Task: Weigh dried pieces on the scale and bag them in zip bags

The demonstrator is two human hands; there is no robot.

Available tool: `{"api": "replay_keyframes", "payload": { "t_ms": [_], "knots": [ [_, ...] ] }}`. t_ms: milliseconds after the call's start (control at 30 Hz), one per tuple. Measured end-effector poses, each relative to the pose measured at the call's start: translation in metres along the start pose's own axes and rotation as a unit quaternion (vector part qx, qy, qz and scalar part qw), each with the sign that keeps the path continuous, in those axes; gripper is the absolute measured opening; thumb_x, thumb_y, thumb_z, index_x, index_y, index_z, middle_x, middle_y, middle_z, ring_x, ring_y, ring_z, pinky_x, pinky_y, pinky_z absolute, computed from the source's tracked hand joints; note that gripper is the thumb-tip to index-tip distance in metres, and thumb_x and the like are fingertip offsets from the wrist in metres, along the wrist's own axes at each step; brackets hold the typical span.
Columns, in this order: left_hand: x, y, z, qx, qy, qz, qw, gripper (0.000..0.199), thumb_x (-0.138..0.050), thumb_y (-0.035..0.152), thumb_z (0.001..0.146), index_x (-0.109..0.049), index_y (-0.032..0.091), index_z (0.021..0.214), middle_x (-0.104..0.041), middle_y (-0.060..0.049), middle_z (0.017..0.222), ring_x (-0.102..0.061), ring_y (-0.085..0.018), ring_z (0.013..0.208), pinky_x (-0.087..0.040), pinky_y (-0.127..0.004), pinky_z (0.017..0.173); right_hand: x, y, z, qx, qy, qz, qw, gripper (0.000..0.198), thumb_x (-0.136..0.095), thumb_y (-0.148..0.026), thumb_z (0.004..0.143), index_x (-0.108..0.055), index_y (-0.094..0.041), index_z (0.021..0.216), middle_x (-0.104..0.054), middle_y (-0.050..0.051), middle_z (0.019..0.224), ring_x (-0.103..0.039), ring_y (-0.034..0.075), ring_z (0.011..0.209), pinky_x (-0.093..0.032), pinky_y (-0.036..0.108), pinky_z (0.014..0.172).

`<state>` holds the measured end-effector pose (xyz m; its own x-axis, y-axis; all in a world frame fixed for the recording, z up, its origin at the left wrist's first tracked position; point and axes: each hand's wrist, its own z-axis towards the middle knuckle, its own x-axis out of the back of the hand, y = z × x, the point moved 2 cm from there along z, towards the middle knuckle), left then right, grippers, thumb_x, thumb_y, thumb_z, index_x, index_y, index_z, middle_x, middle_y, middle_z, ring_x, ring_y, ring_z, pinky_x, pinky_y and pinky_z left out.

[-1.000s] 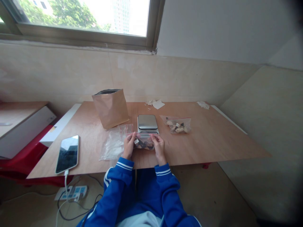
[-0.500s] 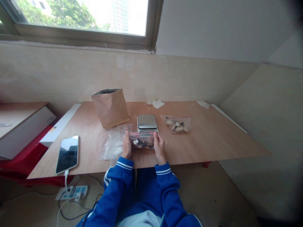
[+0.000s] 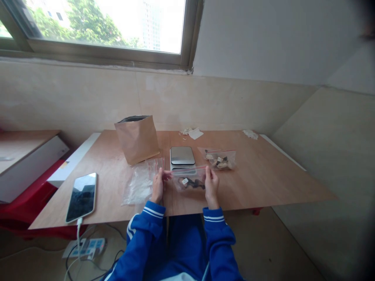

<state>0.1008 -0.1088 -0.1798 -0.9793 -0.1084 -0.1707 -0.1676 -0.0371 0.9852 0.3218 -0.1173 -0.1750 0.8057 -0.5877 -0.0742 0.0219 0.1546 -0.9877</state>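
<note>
A clear zip-lock bag (image 3: 189, 183) with a red seal line holds dark pieces and a small white label. My right hand (image 3: 212, 187) pinches its upper right corner. At the bag's left end, my left hand (image 3: 158, 186) has its fingers stretched out toward the edge; whether they touch the plastic is unclear. Just behind the bag sits a flat scale (image 3: 182, 155) with a metal top, its front partly seen through the plastic. Flat clear zip-lock bags (image 3: 137, 185) lie beside my left hand. Another filled zip-lock bag (image 3: 221, 160), with pale and dark pieces, rests right of the scale.
An open brown paper pouch (image 3: 137, 140) stands at the back left. A phone (image 3: 82, 197) with a charging cable lies near the left edge. Crumpled white scraps (image 3: 195, 133) and more tissue (image 3: 250, 134) are along the back. A power strip (image 3: 86, 248) is on the floor.
The filled bag has shifted right along with my right hand. My left hand's fingers have loosened from its left end and straightened. The view has tilted slightly upward.
</note>
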Motion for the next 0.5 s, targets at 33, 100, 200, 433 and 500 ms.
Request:
{"api": "replay_keyframes", "payload": {
  "t_ms": [33, 100, 200, 433, 500],
  "knots": [
    [0.0, -0.001, 0.001, -0.008, -0.003, 0.001, 1.0, 0.064, -0.037, 0.063, 0.09, -0.076, 0.013, 0.081, -0.071, -0.009, 0.072, -0.062, -0.018, 0.067, -0.047, -0.03, 0.068, 0.011, 0.0, 0.012, -0.002, 0.031, -0.003, 1.0, 0.056, -0.058, -0.071, 0.075, -0.058, -0.016, 0.066, -0.052, -0.003, 0.051, -0.042, 0.011, 0.048, -0.032, 0.024, 0.047],
    [0.0, -0.002, 0.001, -0.018, -0.014, -0.001, 1.0, 0.061, -0.039, 0.061, 0.09, -0.076, 0.013, 0.079, -0.07, -0.008, 0.072, -0.06, -0.017, 0.067, -0.045, -0.029, 0.067, 0.035, -0.003, 0.043, -0.001, 0.074, -0.017, 0.997, 0.055, -0.056, -0.071, 0.075, -0.058, -0.017, 0.067, -0.053, -0.002, 0.052, -0.045, 0.012, 0.049, -0.035, 0.024, 0.048],
    [0.0, -0.001, 0.001, -0.026, -0.018, 0.005, 0.999, 0.06, -0.041, 0.061, 0.089, -0.075, 0.014, 0.076, -0.068, -0.008, 0.07, -0.058, -0.017, 0.066, -0.044, -0.029, 0.067, 0.073, -0.011, 0.092, 0.026, 0.094, -0.078, 0.992, 0.05, -0.052, -0.065, 0.079, -0.059, -0.016, 0.071, -0.058, 0.002, 0.057, -0.052, 0.016, 0.055, -0.041, 0.029, 0.054],
    [0.001, -0.001, 0.001, -0.035, -0.008, 0.029, 0.999, 0.059, -0.041, 0.062, 0.089, -0.068, 0.016, 0.061, -0.067, -0.007, 0.066, -0.057, -0.017, 0.063, -0.044, -0.029, 0.065, 0.119, -0.022, 0.114, 0.119, 0.23, -0.222, 0.94, 0.028, -0.062, -0.026, 0.072, -0.061, -0.01, 0.096, -0.064, 0.022, 0.099, -0.056, 0.029, 0.096, -0.041, 0.044, 0.088],
    [-0.001, 0.001, -0.001, -0.044, -0.014, 0.044, 0.998, 0.059, -0.041, 0.061, 0.089, -0.068, 0.016, 0.061, -0.066, -0.007, 0.065, -0.057, -0.017, 0.064, -0.044, -0.029, 0.066, 0.109, -0.013, 0.091, 0.124, 0.183, -0.197, 0.955, 0.024, -0.059, -0.032, 0.075, -0.062, -0.013, 0.09, -0.066, 0.016, 0.092, -0.06, 0.024, 0.083, -0.047, 0.04, 0.078]
  ]
}}
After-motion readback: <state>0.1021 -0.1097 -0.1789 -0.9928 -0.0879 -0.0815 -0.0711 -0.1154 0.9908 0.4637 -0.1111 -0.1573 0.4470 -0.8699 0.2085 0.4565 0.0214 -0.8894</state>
